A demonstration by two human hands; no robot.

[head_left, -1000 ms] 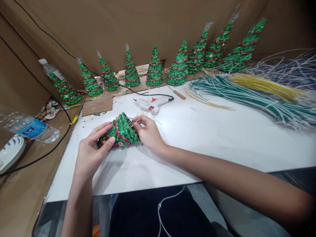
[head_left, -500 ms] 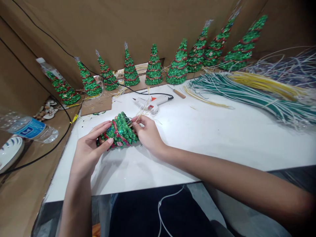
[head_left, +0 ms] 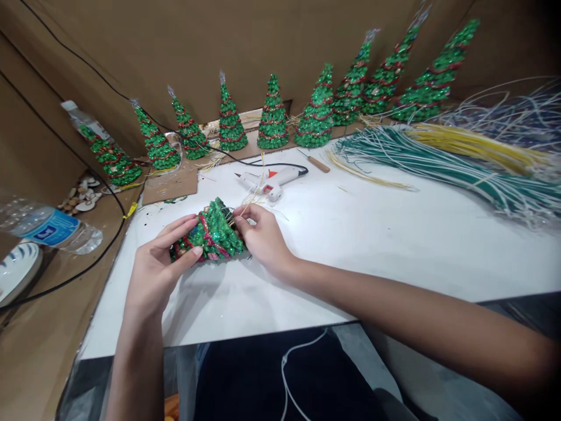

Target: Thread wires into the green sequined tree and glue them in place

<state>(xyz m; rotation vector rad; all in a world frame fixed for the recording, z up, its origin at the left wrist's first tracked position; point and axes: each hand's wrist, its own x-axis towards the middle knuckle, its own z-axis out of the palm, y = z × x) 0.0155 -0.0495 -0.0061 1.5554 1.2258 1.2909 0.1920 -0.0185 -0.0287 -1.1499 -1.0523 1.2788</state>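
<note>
A green glittery cone tree (head_left: 210, 234) with red trim lies on its side on the white table (head_left: 350, 245). My left hand (head_left: 160, 266) wraps round its wide end, thumb pressed on the side. My right hand (head_left: 260, 237) holds the other end, fingers pinched on thin straw strands (head_left: 254, 196) that stick out of it toward the back.
A white glue gun (head_left: 272, 181) with a black cord lies just behind the hands. Several finished trees (head_left: 272, 114) stand in a row along the cardboard wall. Bundles of green, yellow and white strips (head_left: 460, 166) fill the right. A water bottle (head_left: 48, 225) lies at left.
Both hands keep their hold on the tree; only the view has shifted slightly.
</note>
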